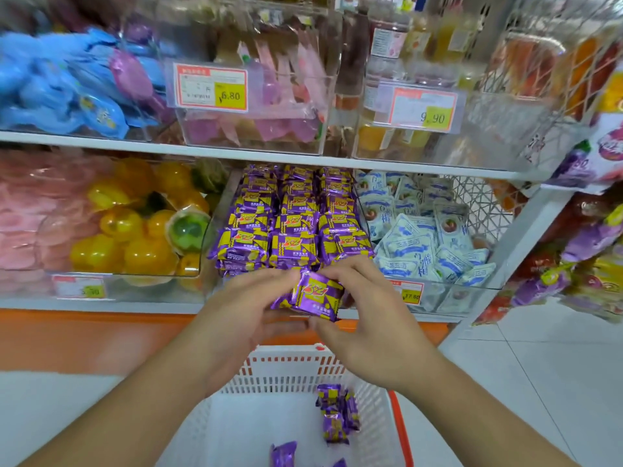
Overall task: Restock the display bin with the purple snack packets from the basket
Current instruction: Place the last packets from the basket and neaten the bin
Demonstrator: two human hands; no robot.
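A small stack of purple snack packets (312,296) sits between both hands at the centre of the frame, just in front of the lower shelf's lip. The left hand (247,318) cups it from the left and below with curled fingers, while the right hand (365,318) pinches its upper and right edges. Holding the stack from both sides like this likely keeps the packets squared before they go in.

Just above, the display bin (232,197) in the middle of the frame already holds three neat columns of the same packets (295,224), faces up and overlapping toward the front. That order suggests the held stack is meant for the front row, where room seems to remain.

At the bottom of the frame the white basket (286,369) with its orange handle stands directly under the hands, close to the bin so each reach is short. A few loose packets (335,416) lie in it, so restocking looks nearly but not fully done.

To the right of the bin lie blue-and-white sachets (421,237); to the left, yellow jelly cups (135,230).
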